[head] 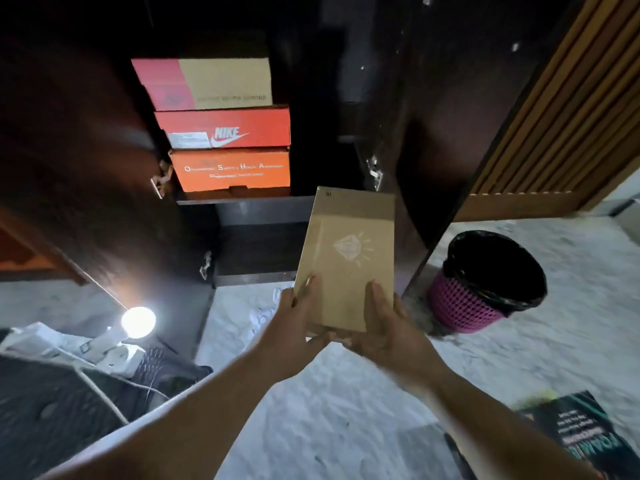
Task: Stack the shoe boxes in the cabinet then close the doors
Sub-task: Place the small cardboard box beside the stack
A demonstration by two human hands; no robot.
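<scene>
We are carrying a plain brown shoe box (346,261) with a pale diamond mark on its lid toward the open cabinet (263,213). Our left hand (294,317) grips its near left corner, fingers curled up over the lid, and our right hand (384,327) grips the near right corner with the thumb laid on top and the rest cupped below. The box is in the air, its far end tipped toward the shelf edge, just right of the stack.

That stack sits on the left of the upper shelf: an orange box (232,171) at the bottom, a red Nike box (225,128) on it, and a red-and-tan box (204,84) on top. The space to its right looks dark and free. Both doors stand open, the left door (79,161) near us and the right door (446,140) further over.

We judge this to be mid-task: placing another box. The next move calls for lifting it level with the shelf and sliding it in beside the stack, or raising it onto the top box, without knocking the pile. A pink bin (485,282) with a black liner stands on the floor to the right.
</scene>
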